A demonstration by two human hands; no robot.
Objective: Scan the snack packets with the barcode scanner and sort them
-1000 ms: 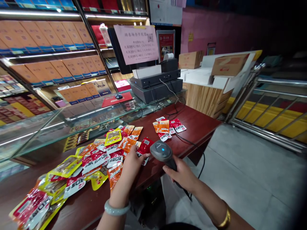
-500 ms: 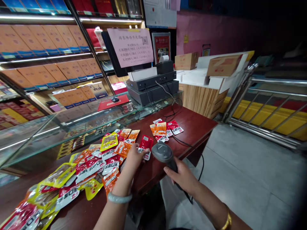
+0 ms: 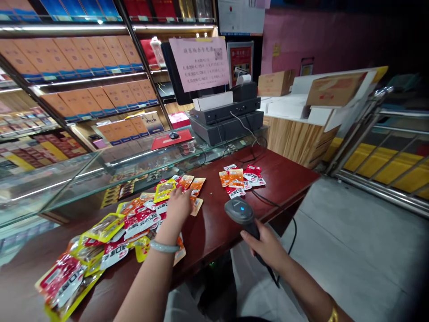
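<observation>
My left hand [image 3: 179, 205] reaches over a spread pile of small snack packets, its fingers partly hidden and stretched toward a yellow packet [image 3: 164, 191]. Beside it lie orange packets [image 3: 197, 186] and red-and-white ones [image 3: 140, 222]. In my right hand [image 3: 266, 246] is a dark handheld barcode scanner [image 3: 239, 210], held by its grip above the table's front edge, a blue light glowing on top. Farther right on the brown table [image 3: 214, 237] sits a smaller group with an orange packet [image 3: 236, 177] and a red-and-white packet [image 3: 256, 180].
A glass display counter [image 3: 80, 172] runs behind the table. On it stand a monitor with a pink notice [image 3: 201, 65], a cash drawer [image 3: 228, 127] and a mouse [image 3: 173, 135]. The scanner's cable [image 3: 293, 241] hangs off the table edge. Metal railing [image 3: 389, 179] is at right.
My left hand has left the red packet it was touching and moved left to the pile. That packet is gone from its former spot. A blue light now shows on the scanner.
</observation>
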